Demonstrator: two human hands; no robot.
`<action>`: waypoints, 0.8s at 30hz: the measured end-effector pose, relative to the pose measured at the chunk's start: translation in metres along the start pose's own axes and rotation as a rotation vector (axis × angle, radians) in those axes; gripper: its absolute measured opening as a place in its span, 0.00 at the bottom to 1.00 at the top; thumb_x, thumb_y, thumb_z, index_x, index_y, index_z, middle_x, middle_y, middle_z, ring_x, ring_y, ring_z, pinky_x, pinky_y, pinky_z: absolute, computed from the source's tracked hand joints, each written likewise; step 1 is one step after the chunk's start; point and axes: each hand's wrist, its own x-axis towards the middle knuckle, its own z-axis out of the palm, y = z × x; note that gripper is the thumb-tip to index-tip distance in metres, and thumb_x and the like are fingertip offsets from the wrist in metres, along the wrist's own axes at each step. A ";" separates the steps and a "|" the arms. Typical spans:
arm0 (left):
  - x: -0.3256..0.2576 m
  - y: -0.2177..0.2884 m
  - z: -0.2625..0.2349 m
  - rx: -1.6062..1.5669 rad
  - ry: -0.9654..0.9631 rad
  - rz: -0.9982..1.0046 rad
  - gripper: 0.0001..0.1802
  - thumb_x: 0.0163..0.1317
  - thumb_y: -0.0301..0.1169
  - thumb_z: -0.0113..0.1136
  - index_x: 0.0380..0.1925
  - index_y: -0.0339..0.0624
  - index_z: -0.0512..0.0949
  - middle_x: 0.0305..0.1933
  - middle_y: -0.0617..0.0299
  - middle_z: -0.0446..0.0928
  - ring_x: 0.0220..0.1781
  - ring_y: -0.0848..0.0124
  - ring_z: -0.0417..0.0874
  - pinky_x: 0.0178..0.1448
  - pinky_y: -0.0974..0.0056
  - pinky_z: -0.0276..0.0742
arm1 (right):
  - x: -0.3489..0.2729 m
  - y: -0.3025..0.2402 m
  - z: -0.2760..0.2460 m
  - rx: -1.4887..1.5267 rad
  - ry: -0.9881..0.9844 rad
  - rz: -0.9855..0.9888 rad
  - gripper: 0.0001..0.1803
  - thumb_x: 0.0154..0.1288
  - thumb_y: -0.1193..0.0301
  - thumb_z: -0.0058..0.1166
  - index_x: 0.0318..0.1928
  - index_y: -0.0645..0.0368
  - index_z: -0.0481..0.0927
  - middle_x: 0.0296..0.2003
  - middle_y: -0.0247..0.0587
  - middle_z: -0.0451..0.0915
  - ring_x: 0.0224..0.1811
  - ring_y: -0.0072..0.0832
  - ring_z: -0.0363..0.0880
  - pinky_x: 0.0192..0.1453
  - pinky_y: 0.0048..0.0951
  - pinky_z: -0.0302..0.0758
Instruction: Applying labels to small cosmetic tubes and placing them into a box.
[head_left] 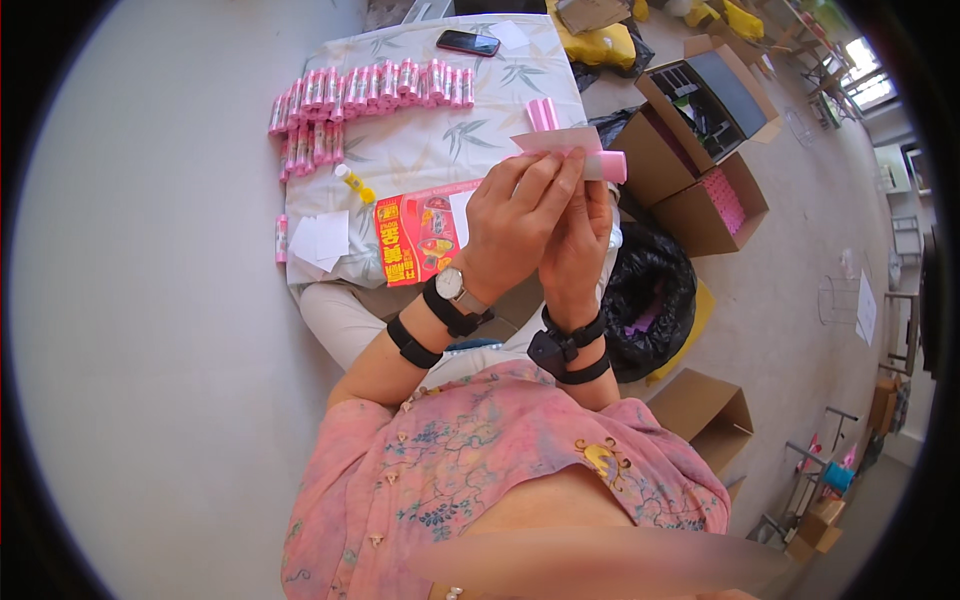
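Both of my hands are raised over the right side of the table, close together around a pink roll (612, 167) that lies crosswise. My left hand (518, 215) has its fingers closed at a white paper slip (557, 141), which stands up along the roll. My right hand (577, 245) grips the roll from below with its fingers together. Fingers hide the roll's middle, so how far the paper goes round it cannot be seen. Just beyond them lie more pink rolls (542, 113) without labels.
Labelled pink rolls (375, 88) are piled at the table's far left. A glue stick (354, 183), a red printed sheet (413, 240), white slips (322, 240) and a phone (468, 42) lie on the cloth. At right stand a black-lined bin (655, 270) and cardboard boxes (668, 185).
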 end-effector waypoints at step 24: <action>0.009 0.000 0.002 -0.077 0.034 -0.029 0.27 0.53 0.24 0.67 0.57 0.46 0.84 0.45 0.62 0.84 0.42 0.62 0.84 0.43 0.60 0.83 | 0.007 -0.005 0.001 -0.013 -0.017 -0.015 0.23 0.82 0.73 0.49 0.72 0.59 0.67 0.61 0.39 0.78 0.61 0.25 0.78 0.63 0.27 0.76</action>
